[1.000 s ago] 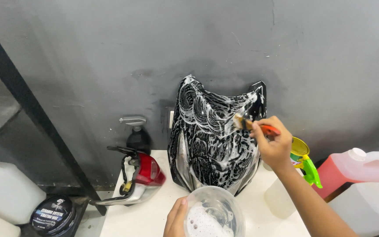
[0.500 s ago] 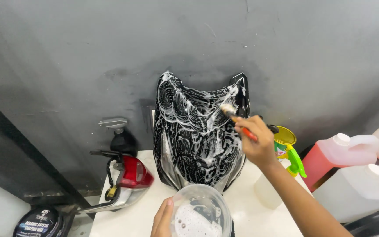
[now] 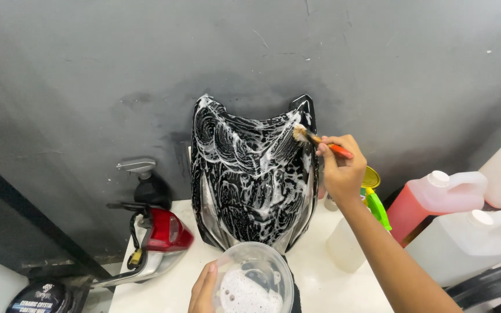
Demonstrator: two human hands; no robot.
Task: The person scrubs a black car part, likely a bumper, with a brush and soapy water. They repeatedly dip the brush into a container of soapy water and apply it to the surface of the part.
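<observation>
Here, largest item first:
Wall [image 3: 88,69]: dark grey, at the far side of the white table [image 3: 314,272].
Fairing panel [image 3: 250,179]: black motorcycle cowl, upright at table centre, leaning on the wall, covered in swirled white foam.
Jugs: pink jug [image 3: 436,200] and white jug [image 3: 471,243], far right, side by side.
Tail light [image 3: 160,237]: red, near left of the panel.
Foam bowl [image 3: 253,281]: clear, suds inside, at the near edge.
Left hand [image 3: 203,290]: fingers curled on the bowl's left wall, holding it.
Right hand [image 3: 340,168]: closed around the orange-handled brush [image 3: 320,140]; bristles touch the panel's upper right edge.
</observation>
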